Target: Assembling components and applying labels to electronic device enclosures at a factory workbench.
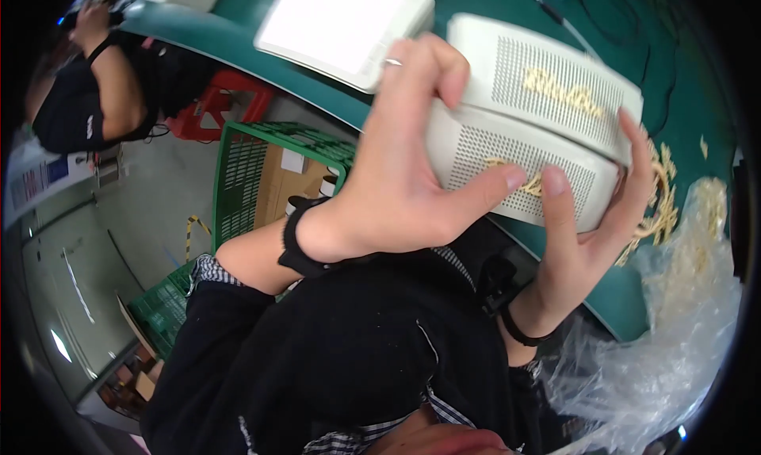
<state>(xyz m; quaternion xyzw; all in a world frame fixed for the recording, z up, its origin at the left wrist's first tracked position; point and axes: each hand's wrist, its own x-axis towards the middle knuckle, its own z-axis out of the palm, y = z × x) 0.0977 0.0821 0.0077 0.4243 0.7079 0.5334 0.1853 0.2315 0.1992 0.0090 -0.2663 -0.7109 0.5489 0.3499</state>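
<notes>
Both my hands grip a pair of off-white plastic covers, lying against each other above the green table. The far cover (483, 63) and the near cover (468, 166) each have a panel of small holes. Small cream-coloured pieces (563, 93) sit on the perforated panels; their exact kind is unclear. My left hand (404, 158) closes over the left ends, its thumb pressing the near cover beside the cream pieces. My right hand (590, 245) wraps the right ends, with its thumb on the near cover and fingers along the side.
More cream pieces (664, 205) lie heaped on the green table (309, 86), beside a clear plastic bag (682, 320). A white, flat-topped device (337, 27) stands beyond my left hand. Green crates (238, 185), a red stool (222, 102) and a co-worker's arm (119, 90) are leftward.
</notes>
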